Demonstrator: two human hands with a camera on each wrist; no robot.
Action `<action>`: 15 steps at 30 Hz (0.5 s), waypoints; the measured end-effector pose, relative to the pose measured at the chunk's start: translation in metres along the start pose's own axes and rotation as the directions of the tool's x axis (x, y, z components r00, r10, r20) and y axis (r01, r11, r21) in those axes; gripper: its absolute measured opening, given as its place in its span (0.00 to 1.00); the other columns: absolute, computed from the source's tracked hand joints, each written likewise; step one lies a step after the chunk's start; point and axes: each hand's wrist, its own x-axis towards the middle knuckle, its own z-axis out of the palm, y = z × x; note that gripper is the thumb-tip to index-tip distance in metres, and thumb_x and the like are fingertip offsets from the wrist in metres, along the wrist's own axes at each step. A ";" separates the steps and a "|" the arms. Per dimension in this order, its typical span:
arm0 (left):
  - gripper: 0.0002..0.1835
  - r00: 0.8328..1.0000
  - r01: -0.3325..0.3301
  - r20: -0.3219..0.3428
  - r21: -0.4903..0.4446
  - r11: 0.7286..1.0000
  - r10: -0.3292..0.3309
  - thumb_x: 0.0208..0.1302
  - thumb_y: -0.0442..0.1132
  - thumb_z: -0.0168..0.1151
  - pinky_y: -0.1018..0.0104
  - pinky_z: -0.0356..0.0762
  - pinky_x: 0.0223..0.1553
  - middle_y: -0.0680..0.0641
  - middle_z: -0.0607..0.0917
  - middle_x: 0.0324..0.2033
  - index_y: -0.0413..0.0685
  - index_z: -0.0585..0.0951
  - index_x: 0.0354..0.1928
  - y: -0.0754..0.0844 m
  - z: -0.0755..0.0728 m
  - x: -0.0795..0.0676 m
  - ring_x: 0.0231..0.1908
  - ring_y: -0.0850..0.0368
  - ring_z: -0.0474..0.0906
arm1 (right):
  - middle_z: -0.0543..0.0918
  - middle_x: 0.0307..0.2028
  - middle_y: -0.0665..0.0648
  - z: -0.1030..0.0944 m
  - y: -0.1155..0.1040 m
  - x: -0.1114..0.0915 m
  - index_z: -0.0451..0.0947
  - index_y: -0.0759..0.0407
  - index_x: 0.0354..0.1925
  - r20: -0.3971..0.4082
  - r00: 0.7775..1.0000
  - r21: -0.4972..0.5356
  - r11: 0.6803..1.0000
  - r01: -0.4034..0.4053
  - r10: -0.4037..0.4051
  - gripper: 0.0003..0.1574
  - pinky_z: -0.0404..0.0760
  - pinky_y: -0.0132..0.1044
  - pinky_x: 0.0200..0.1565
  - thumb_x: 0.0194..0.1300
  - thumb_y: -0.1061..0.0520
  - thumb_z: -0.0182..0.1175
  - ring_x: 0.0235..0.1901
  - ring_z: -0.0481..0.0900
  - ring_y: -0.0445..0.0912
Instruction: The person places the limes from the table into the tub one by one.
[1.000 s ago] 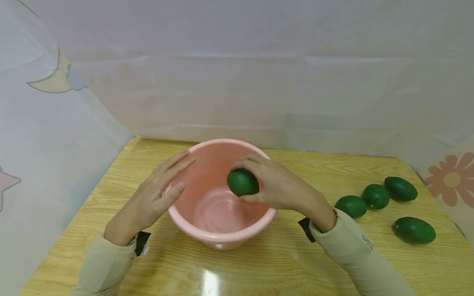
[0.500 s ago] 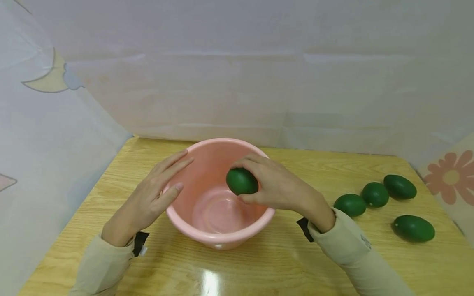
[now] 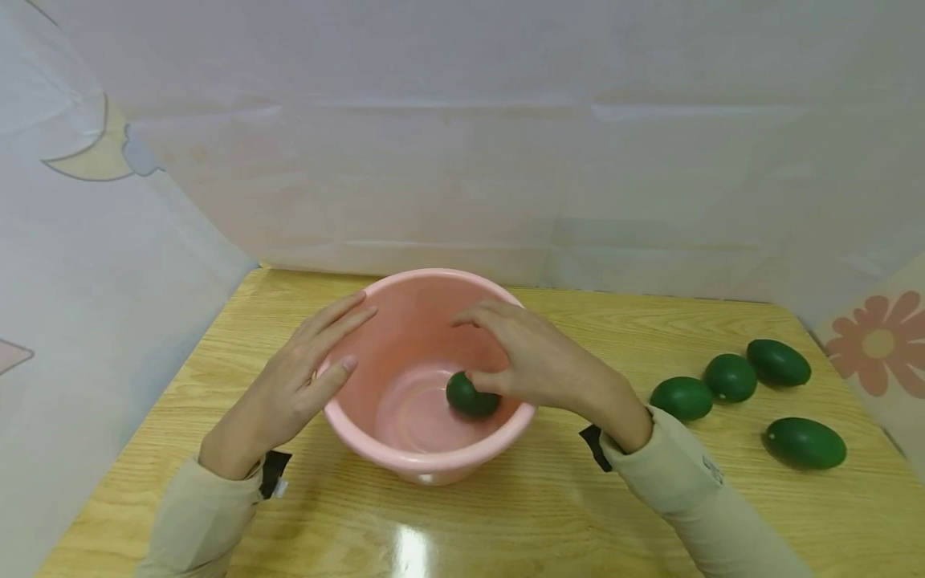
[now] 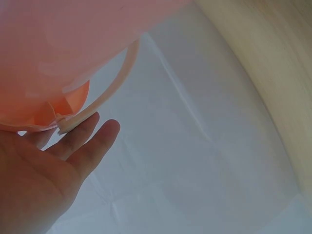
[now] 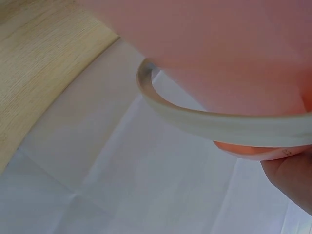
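A pink plastic bucket (image 3: 432, 463) stands on the table in the head view. Low inside it, on the right, is one dark green oval fruit (image 3: 471, 396). My right hand (image 3: 545, 361) hovers over the bucket's right side, fingers and thumb spread apart, with nothing held; the thumb partly overlaps the fruit in view. On the left rim rests my left hand (image 3: 296, 385), its fingers fairly straight. In the left wrist view, fingers of that hand (image 4: 51, 170) lie against the rim and the pale bucket handle (image 4: 109, 92). The right wrist view shows the handle (image 5: 219, 126) and part of my right hand (image 5: 292, 180).
Several more dark green fruits lie on the right of the table: a row with a nearer one (image 3: 681, 398), a middle one (image 3: 730, 378) and a far one (image 3: 778, 363), plus one apart (image 3: 805, 443). The wooden table (image 3: 592, 514) meets a pale sheet (image 3: 462, 177) behind.
The right hand has let go of the green fruit, which has dropped to the lower inside of the bucket. The right fingers have spread apart a little. The left hand has stayed on the rim.
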 end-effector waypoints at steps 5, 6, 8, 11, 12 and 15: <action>0.29 1.000 0.001 0.004 -0.009 1.000 -0.001 0.71 0.38 0.52 0.34 0.57 0.67 0.49 0.61 0.75 0.55 0.66 0.74 0.000 0.000 0.000 0.75 0.46 0.56 | 0.78 0.60 0.50 0.001 0.000 -0.001 0.74 0.55 0.63 -0.015 1.000 0.019 1.000 -0.003 0.003 0.34 0.72 0.47 0.65 0.58 0.54 0.69 0.64 0.73 0.48; 0.29 1.000 0.000 0.004 -0.010 1.000 0.000 0.71 0.38 0.52 0.34 0.57 0.67 0.49 0.61 0.75 0.55 0.66 0.74 0.000 0.000 0.000 0.75 0.46 0.56 | 0.78 0.60 0.50 0.001 0.001 -0.001 0.74 0.55 0.63 -0.019 1.000 0.020 1.000 -0.002 0.002 0.34 0.72 0.47 0.65 0.58 0.54 0.69 0.64 0.73 0.48; 0.29 1.000 -0.005 0.002 -0.007 1.000 0.005 0.71 0.37 0.52 0.34 0.58 0.67 0.49 0.61 0.75 0.54 0.67 0.73 -0.001 0.000 0.000 0.75 0.46 0.56 | 0.78 0.60 0.50 0.001 0.001 -0.002 0.74 0.55 0.63 -0.027 1.000 0.026 1.000 0.001 0.000 0.34 0.72 0.47 0.65 0.58 0.55 0.69 0.65 0.72 0.48; 0.29 1.000 -0.010 -0.005 -0.003 1.000 0.010 0.71 0.37 0.52 0.34 0.58 0.67 0.49 0.61 0.75 0.55 0.67 0.73 -0.001 0.000 0.000 0.74 0.46 0.57 | 0.78 0.60 0.50 0.001 0.000 -0.002 0.74 0.55 0.63 -0.033 0.999 0.025 1.000 0.000 0.001 0.35 0.71 0.47 0.66 0.58 0.54 0.69 0.65 0.72 0.48; 0.29 1.000 -0.012 -0.006 -0.001 1.000 0.012 0.71 0.37 0.52 0.34 0.58 0.67 0.49 0.61 0.75 0.55 0.67 0.73 -0.001 0.000 0.000 0.74 0.46 0.57 | 0.78 0.61 0.50 0.001 0.000 -0.002 0.74 0.54 0.63 -0.034 0.999 0.024 1.000 0.000 0.000 0.35 0.71 0.47 0.66 0.58 0.53 0.69 0.65 0.72 0.48; 0.29 1.000 -0.014 -0.007 0.000 1.000 0.014 0.71 0.37 0.52 0.34 0.58 0.67 0.49 0.62 0.75 0.55 0.67 0.73 -0.001 0.000 0.000 0.74 0.46 0.57 | 0.78 0.61 0.49 0.002 0.001 -0.002 0.74 0.54 0.63 -0.039 0.999 0.021 1.000 0.013 -0.012 0.35 0.71 0.47 0.66 0.59 0.50 0.69 0.66 0.72 0.47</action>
